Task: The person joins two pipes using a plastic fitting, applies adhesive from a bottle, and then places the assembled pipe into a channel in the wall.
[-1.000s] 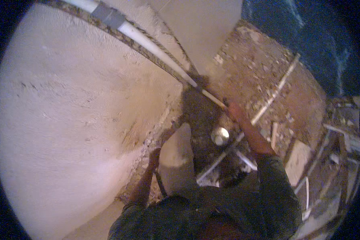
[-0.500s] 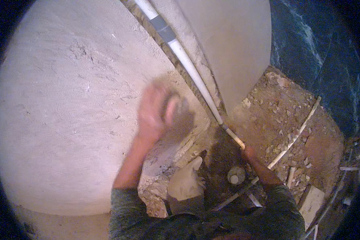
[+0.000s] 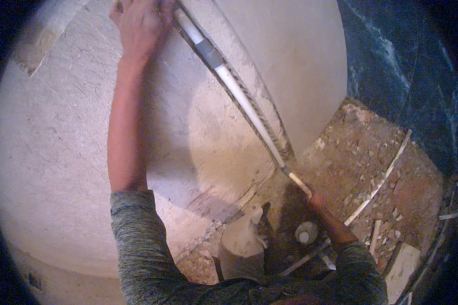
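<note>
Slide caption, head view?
Left hand near a long white plastic pipe along a rough pale plaster wall, right hand at the pipe's yellowish lower end.

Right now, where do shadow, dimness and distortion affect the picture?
Head view: a shadow on the pale wall beside the left forearm; head view: the wall's lower edge looks curved; head view: the right hand is dim, its grip unclear.

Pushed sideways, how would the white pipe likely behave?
The white pipe probably acts stiff: its length shows no kink. It seems unlikely to roll, lying along a wall groove. It may be slippery, since its surface looks smooth.
</note>
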The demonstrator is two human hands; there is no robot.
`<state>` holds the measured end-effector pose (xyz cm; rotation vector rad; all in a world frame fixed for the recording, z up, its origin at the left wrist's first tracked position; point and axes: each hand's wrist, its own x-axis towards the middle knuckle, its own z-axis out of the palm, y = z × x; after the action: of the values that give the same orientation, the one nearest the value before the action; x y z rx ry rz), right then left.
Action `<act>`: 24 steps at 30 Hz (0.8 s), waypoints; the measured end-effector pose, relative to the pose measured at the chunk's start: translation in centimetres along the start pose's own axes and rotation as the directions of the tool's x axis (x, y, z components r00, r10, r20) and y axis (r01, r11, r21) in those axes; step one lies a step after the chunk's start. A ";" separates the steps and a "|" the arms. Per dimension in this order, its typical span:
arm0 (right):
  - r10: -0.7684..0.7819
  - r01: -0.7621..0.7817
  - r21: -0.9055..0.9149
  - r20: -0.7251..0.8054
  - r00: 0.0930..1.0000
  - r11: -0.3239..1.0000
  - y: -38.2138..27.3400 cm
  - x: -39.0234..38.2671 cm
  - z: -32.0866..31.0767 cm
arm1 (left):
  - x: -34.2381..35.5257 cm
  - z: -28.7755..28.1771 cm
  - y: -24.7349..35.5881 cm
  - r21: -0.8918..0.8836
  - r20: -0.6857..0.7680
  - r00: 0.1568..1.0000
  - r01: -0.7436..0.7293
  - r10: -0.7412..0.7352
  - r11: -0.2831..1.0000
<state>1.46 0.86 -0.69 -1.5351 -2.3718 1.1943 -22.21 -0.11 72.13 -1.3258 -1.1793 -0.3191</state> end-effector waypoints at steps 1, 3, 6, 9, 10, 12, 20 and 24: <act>-0.038 0.038 0.051 -0.018 0.999 0.998 -1.8 -1.3 -1.0 | -0.2 0.0 -0.2 0.097 -0.038 0.998 -0.037 0.041 0.995; -0.082 0.094 0.141 -0.087 0.993 0.986 -3.9 -3.3 -2.8 | -0.6 0.9 0.0 0.269 -0.114 0.986 -0.089 0.123 0.959; -0.039 0.041 0.023 -0.072 0.997 0.999 0.5 -0.4 -1.0 | 0.1 1.6 -0.1 0.156 -0.170 0.965 -0.174 0.200 0.972; 0.019 -0.020 -0.011 -0.022 1.000 1.000 -1.3 -1.5 -0.5 | -0.1 1.7 -0.9 0.165 -0.141 0.959 -0.221 0.245 0.961; -0.001 0.002 0.019 -0.020 1.000 1.000 -1.9 -1.9 -1.2 | 0.1 1.5 -0.8 0.162 -0.113 0.969 -0.198 0.217 0.967; -0.083 0.083 0.087 -0.009 0.997 0.993 -1.7 -2.1 -1.9 | 0.0 1.5 0.1 0.143 -0.048 0.987 -0.146 0.154 0.979; -0.120 0.119 0.211 -0.010 0.993 0.970 1.2 0.3 0.3 | -0.1 2.4 0.1 0.203 -0.098 0.968 -0.207 0.230 0.957; -0.060 0.059 0.152 0.006 0.998 0.987 1.3 0.3 -0.2 | -0.4 3.2 0.4 0.215 -0.253 0.913 -0.270 0.321 0.939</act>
<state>2.38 1.49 -1.44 -1.4051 -2.2569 1.3381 -23.59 2.54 70.95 -1.2353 -0.7330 -0.1721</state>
